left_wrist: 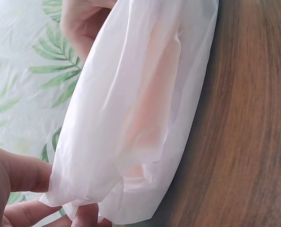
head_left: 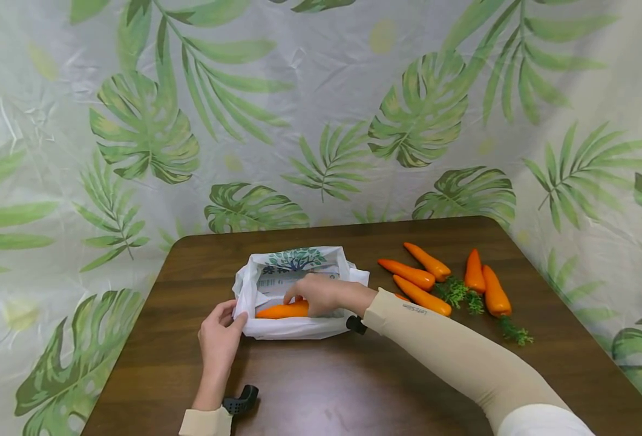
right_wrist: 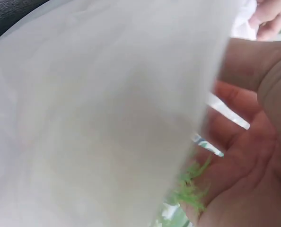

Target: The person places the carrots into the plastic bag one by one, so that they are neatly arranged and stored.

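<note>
A white plastic bag [head_left: 299,329] with a printed tree stands with its mouth spread wide on the table. My left hand [head_left: 219,333] pinches the bag's left rim between thumb and fingers, as the left wrist view also shows. Reaching inside from the right, my right hand [head_left: 321,293] has its fingers curled over an orange carrot [head_left: 279,311] lying along the near side. In the left wrist view, an orange shape shows faintly through the bag [left_wrist: 98,118]. The bag's side hides much of the right hand [right_wrist: 254,137] in the right wrist view; green leaves [right_wrist: 190,187] show beside its palm.
Several more carrots [head_left: 421,295] with leafy green tops [head_left: 451,292] lie on the right of the dark wooden table [head_left: 321,387]. One is partly hidden behind the right forearm. A leaf-patterned sheet [head_left: 326,109] hangs behind the table.
</note>
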`<state>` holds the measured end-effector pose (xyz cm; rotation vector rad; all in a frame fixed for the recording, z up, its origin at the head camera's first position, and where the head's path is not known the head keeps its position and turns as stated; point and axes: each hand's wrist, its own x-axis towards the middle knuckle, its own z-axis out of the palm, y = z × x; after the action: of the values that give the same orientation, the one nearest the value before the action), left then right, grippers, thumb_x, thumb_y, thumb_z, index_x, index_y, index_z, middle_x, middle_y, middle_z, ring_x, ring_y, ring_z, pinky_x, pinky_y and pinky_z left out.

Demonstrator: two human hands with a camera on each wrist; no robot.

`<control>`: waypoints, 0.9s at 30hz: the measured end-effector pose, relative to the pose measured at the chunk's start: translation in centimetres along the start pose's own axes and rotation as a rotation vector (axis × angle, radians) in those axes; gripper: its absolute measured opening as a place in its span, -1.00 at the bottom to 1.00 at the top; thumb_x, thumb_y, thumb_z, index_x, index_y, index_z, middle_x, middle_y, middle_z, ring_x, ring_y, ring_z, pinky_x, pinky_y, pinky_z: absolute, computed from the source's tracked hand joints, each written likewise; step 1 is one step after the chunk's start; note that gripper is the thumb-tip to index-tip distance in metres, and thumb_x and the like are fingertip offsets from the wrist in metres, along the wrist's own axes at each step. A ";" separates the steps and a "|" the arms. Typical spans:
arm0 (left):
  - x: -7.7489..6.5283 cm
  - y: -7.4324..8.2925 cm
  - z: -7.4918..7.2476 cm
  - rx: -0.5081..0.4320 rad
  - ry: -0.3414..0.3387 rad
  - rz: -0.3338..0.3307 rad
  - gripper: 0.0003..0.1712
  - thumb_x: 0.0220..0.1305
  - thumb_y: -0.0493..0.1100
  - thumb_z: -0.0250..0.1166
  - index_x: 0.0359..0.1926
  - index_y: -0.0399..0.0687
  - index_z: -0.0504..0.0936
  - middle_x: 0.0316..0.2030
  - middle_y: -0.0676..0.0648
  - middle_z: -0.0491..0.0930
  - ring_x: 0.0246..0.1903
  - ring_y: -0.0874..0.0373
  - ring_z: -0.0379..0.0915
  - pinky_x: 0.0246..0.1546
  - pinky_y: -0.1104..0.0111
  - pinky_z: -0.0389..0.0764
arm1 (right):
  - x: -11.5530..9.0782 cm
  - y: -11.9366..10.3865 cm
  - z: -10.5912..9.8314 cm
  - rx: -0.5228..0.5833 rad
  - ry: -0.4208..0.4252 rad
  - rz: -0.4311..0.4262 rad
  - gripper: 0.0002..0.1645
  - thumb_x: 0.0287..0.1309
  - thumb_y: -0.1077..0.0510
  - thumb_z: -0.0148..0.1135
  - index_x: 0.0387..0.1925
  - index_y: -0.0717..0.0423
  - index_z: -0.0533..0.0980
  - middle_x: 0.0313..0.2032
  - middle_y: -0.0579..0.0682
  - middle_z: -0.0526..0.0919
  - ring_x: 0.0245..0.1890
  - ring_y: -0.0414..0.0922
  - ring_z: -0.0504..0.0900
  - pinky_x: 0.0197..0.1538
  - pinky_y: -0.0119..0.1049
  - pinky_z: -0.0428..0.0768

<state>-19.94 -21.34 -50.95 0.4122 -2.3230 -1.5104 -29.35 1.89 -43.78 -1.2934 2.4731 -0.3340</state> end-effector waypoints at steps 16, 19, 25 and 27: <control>0.0 0.0 0.0 -0.021 -0.004 -0.017 -0.64 0.22 -0.21 0.42 0.05 -0.15 0.69 0.01 -0.20 0.68 0.04 -0.02 0.63 -0.17 0.51 0.55 | 0.1 2.0 0.6 0.105 -0.098 0.006 -0.37 0.15 0.39 0.28 0.27 0.01 0.55 0.08 0.01 0.67 0.03 -0.06 0.64 -0.02 -0.33 0.55; 0.0 -0.1 0.0 -0.024 -0.005 -0.014 -0.63 0.23 -0.21 0.42 0.06 -0.16 0.69 0.01 -0.20 0.68 0.04 -0.03 0.62 -0.20 0.58 0.51 | -0.1 2.2 0.3 0.146 -0.095 0.039 -0.34 0.12 0.35 0.35 0.30 0.02 0.52 0.03 0.06 0.68 -0.06 -0.11 0.64 -0.14 -0.34 0.57; -0.1 -0.2 0.0 -0.023 -0.005 -0.017 -0.62 0.22 -0.21 0.42 0.07 -0.16 0.69 0.02 -0.21 0.68 0.04 -0.04 0.62 -0.20 0.58 0.50 | -0.8 2.1 -0.8 0.213 -0.055 0.077 -0.32 0.12 0.24 0.47 0.31 0.00 0.52 0.05 0.12 0.66 -0.28 -0.23 0.64 -0.19 -0.32 0.60; -0.1 -0.2 0.0 -0.025 -0.003 -0.018 -0.62 0.22 -0.21 0.42 0.07 -0.16 0.69 0.02 -0.22 0.68 0.05 -0.05 0.62 -0.21 0.61 0.49 | -1.1 2.1 -1.2 0.225 -0.034 0.090 -0.32 0.12 0.22 0.48 0.30 -0.02 0.52 0.06 0.12 0.65 -0.28 -0.24 0.64 -0.17 -0.31 0.60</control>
<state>-19.87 -21.35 -51.12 0.4257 -2.3062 -1.5483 -30.80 4.03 -43.18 -1.0841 2.3770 -0.5456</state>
